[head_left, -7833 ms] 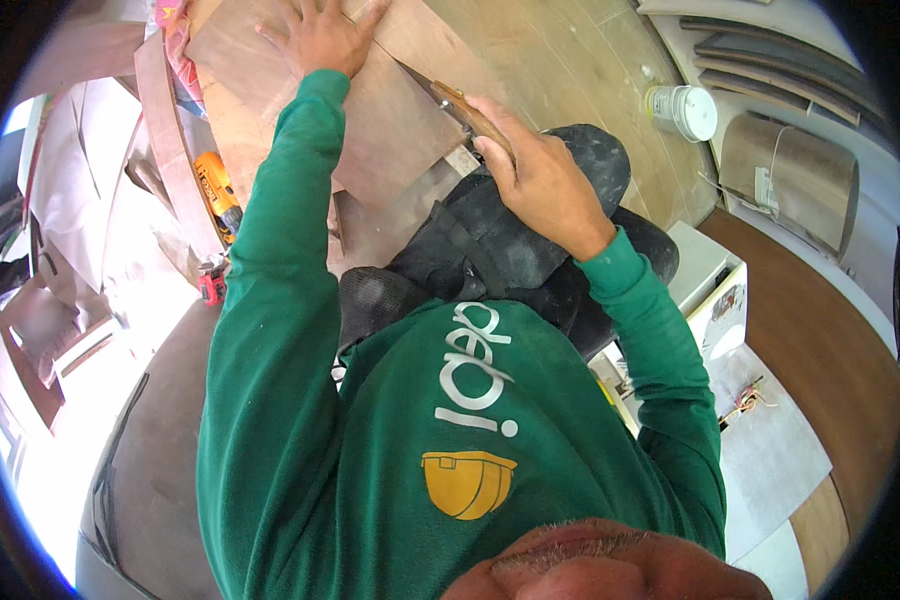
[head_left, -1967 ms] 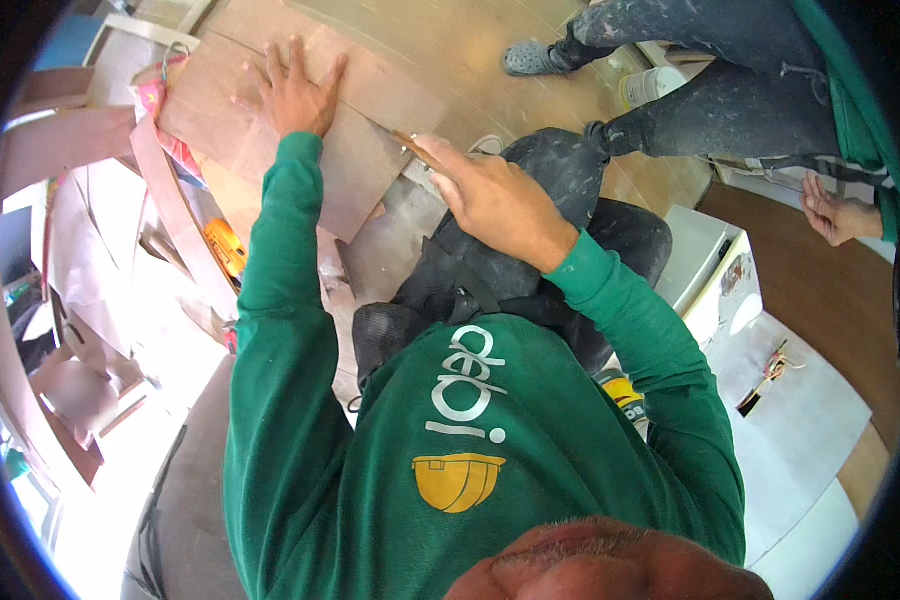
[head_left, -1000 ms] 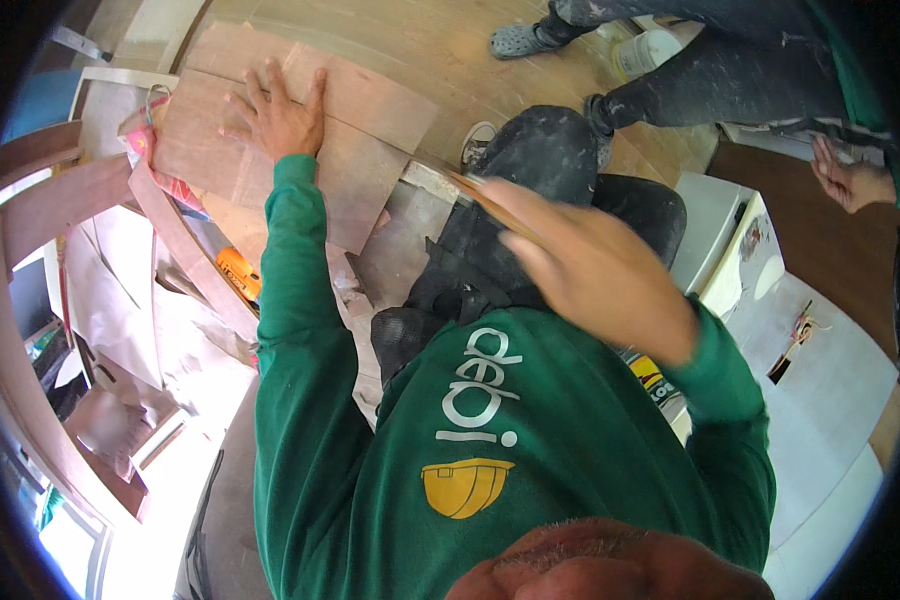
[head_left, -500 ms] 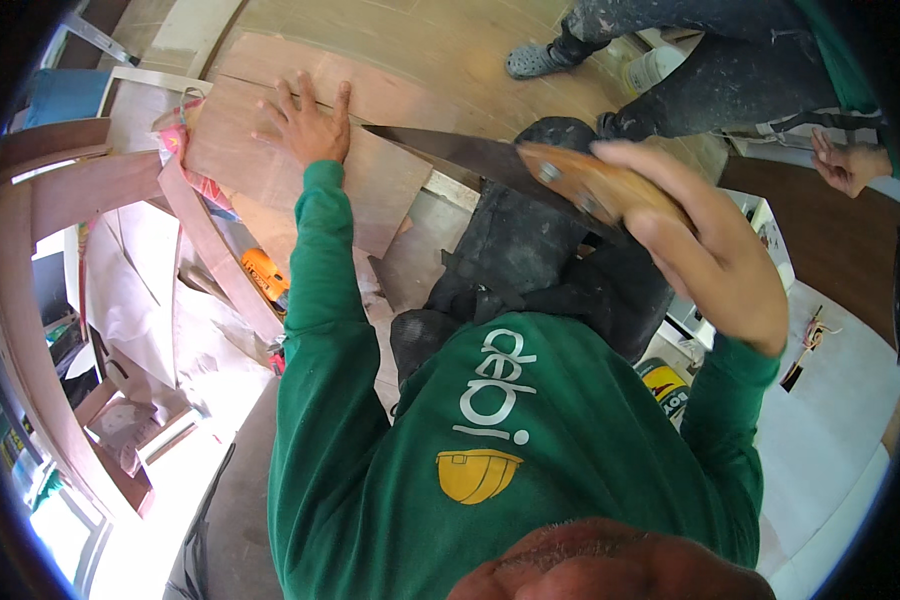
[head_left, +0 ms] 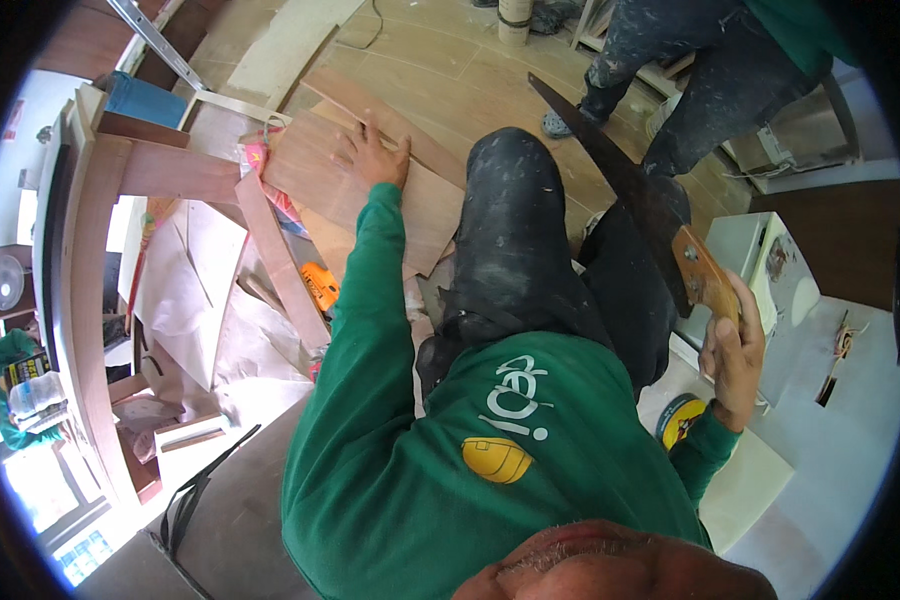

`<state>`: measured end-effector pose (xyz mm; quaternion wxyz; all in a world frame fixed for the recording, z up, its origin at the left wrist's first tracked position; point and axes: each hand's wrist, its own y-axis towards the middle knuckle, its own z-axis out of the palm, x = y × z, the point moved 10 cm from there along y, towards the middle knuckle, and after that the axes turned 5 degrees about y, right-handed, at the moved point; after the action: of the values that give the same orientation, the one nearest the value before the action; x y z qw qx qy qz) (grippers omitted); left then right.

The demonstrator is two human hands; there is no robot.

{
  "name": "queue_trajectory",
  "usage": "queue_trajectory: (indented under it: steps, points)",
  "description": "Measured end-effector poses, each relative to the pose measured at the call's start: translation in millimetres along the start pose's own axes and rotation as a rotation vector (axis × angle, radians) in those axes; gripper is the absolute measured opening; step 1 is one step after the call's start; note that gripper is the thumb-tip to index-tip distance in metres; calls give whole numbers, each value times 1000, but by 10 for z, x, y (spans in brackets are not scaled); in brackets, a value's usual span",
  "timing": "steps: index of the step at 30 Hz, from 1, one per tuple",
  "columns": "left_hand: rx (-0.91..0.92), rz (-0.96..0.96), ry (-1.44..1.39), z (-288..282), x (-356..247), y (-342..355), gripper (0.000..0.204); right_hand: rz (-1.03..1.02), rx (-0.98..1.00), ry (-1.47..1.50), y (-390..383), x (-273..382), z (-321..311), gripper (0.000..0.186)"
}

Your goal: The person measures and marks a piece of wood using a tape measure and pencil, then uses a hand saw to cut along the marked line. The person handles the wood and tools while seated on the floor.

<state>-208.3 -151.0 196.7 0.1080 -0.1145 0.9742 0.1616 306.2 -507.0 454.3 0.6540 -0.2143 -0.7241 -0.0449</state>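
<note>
My left hand [head_left: 373,158] rests with spread fingers on a thin plywood board [head_left: 315,165]. Along the board's far edge lies a narrow wooden strip [head_left: 355,95], with a dark gap beside it near my fingers. My right hand [head_left: 738,350] grips the wooden handle of a handsaw [head_left: 638,200] at my right side. The saw's dark blade slants up and away over my right leg, apart from the board. My black-trousered knee [head_left: 515,180] is beside the board's right end.
Another person's dusty trouser legs [head_left: 660,60] stand at the far right. An orange tool-like object [head_left: 320,286] lies beside a wooden plank [head_left: 280,255] on the left. A round yellow-and-black lidded can [head_left: 678,420] is by my right forearm. A white cabinet [head_left: 750,240] stands on the right.
The saw has come off the board; my right hand has drawn it back toward my right side, blade tip raised. My left hand stays on the board. The view has shifted.
</note>
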Motion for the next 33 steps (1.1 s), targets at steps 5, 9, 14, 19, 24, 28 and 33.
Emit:
queue_trajectory:
  steps: [5, 9, 14, 19, 24, 28, 33]
  points:
    - [-8, -35, -60, 78, -171, 72, 92, -21, -20, 51, 88, -122, 23, 77]
    - [-66, -122, -848, 337, 530, 370, 80, -37, 25, 132, 18, -158, -16, 74]
    - [-115, -256, -1482, 236, 144, -26, 66, -43, -59, 86, -377, -303, -453, 69]
    - [-241, -361, -1530, -123, 116, -216, 53, 74, -211, 92, -829, -486, -946, 68]
    - [-324, -385, -1600, -860, -145, -267, 44, 88, -211, -186, -993, -646, -1189, 59]
    - [-273, -267, -1540, -1211, 35, -233, 44, 40, -242, -417, -1031, -933, -1265, 52]
    - [-567, -373, -1550, -1759, -184, -217, 41, -118, -190, -892, -1587, -1393, -959, 52]
